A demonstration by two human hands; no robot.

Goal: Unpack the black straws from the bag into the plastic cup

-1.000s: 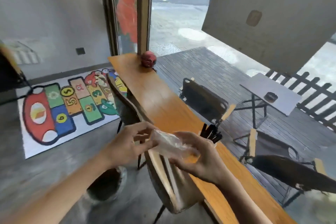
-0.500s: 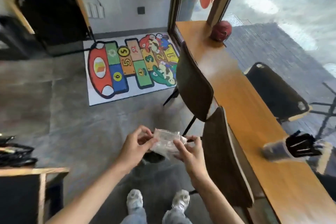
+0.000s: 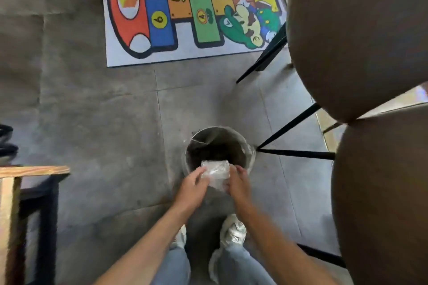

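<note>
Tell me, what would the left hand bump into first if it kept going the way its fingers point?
Probably the crumpled clear plastic bag that the left hand already pinches; beyond it, the round grey bin.

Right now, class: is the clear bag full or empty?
Empty, it seems: the bag, held by both hands above the bin, looks clear and crumpled, with no black straws visible inside.

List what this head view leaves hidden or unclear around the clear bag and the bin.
- Bag: crumpled and glary; whether any straw remains inside cannot be told.
- Bin: its inside is dark, so its contents are unreadable; the near rim is hidden by the bag and hands.
- Left hand, right hand: fingertips hidden behind the bag.
- Plastic cup: out of frame.
</note>
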